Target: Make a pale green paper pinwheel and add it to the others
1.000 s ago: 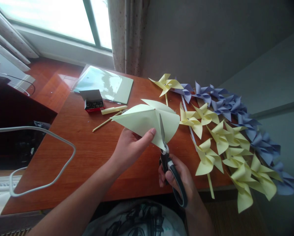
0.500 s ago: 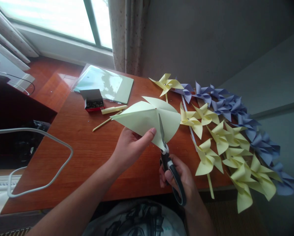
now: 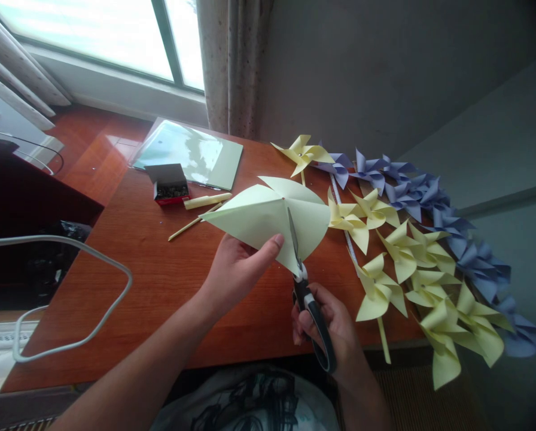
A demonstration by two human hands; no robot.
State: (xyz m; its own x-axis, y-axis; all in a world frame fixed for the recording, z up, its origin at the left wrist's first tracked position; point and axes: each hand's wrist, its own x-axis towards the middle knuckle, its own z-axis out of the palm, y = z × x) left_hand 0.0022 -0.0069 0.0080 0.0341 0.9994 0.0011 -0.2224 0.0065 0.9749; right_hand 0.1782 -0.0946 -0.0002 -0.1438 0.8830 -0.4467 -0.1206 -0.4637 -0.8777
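My left hand pinches a pale yellow sheet of paper, creased and partly cut, above the wooden table. My right hand grips black-handled scissors from below. Their blades run up into the paper's near edge, just right of my left thumb.
Yellow pinwheels and purple pinwheels cover the table's right side up to the wall. A small box of pins, yellow paper sticks and a glossy sheet pack lie at the back left. A white wire frame sits on the left.
The scissor blades have moved slightly further up into the paper. My left hand keeps its hold with barely any shift.
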